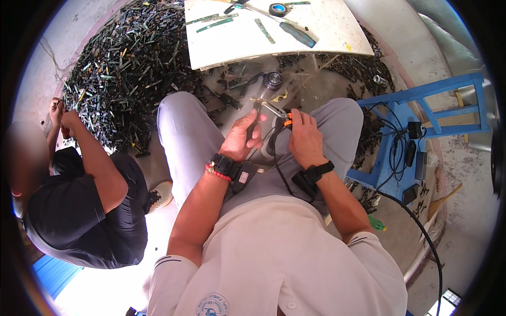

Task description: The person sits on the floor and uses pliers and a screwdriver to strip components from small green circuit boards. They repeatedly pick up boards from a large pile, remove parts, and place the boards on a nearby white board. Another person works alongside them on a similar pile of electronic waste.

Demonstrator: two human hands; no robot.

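While the person sits with knees apart, the left hand [243, 138] is clenched around the dark handles of a pair of pliers [256, 117], whose nose grips a small metal strip [273, 109] above the lap. The right hand [304, 136] pinches the strip's other end, where there is an orange bit [288, 123]. Both wrists wear black straps. A pile of dark scrap strips [126, 68] covers the floor ahead. The white counter [327, 31] carries a blue-handled screwdriver [298, 33] and a tape roll [278, 9]. A blue stool [421, 113] stands to the right. Another person [79, 200] crouches at left, near the pile.
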